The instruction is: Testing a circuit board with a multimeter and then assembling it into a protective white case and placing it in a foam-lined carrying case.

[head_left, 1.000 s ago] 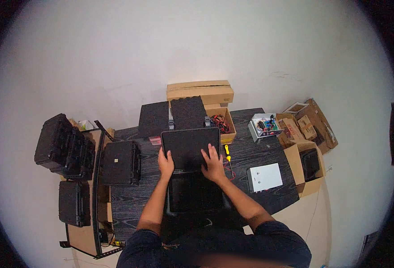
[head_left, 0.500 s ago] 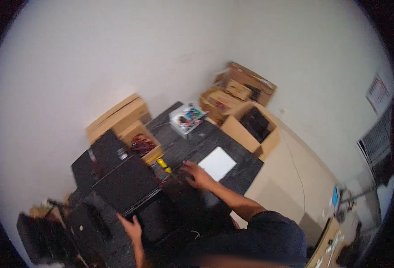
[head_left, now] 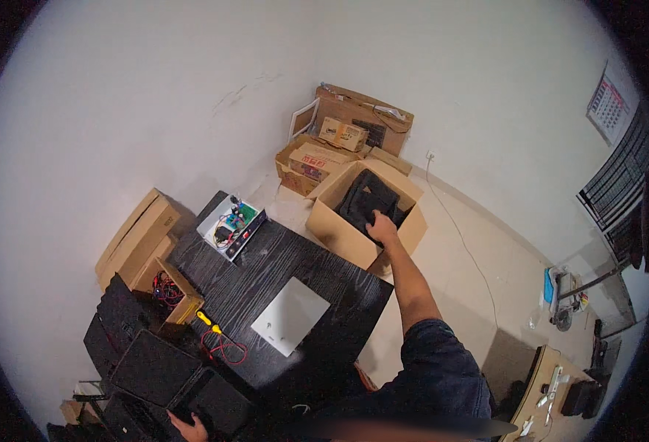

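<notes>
since half a second ago, right hand (head_left: 383, 227) has swung to the open carton (head_left: 332, 230) at one o'clock — fingers closing on a black device (head_left: 365, 199); lifting out looks next. left hand (head_left: 190, 426) rests on a dark laptop (head_left: 214, 401) at seven o'clock — grip unclear.

One worktop (head_left: 324, 276). One white sheet (head_left: 290, 316). One yellow screwdriver (head_left: 208, 321). Two hands: left (head_left: 190, 427), right (head_left: 383, 227). One open box (head_left: 339, 232) beside the worktop, three more boxes (head_left: 317, 160) by the wall.

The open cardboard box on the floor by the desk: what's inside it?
The cardboard box holds a black, flat object, leaning inside. The right hand rests on its near edge. Whatever lies under it, and the box's bottom, is covered from this view.
</notes>
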The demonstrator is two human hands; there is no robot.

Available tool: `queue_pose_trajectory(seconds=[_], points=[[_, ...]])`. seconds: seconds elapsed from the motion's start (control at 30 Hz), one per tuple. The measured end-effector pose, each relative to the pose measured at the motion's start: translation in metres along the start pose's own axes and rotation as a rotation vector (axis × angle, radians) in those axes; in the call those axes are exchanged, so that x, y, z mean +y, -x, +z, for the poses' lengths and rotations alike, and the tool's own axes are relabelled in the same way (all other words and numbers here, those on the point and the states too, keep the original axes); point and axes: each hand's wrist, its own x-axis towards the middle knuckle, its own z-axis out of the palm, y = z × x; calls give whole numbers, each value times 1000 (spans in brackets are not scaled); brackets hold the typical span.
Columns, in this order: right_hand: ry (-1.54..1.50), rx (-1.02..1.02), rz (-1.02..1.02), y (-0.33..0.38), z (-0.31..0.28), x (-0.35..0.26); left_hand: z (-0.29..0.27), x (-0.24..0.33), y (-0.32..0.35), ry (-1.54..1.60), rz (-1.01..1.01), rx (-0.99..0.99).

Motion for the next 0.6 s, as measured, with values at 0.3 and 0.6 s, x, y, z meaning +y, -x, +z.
queue_pose_trajectory(seconds=[0.3, 0.6], points=[[119, -159, 80, -32, 13, 8, -4, 11, 2, -66, 30, -15], [152, 44, -144, 10, -6, -28, -8, 10, 12, 23, -4, 16]])
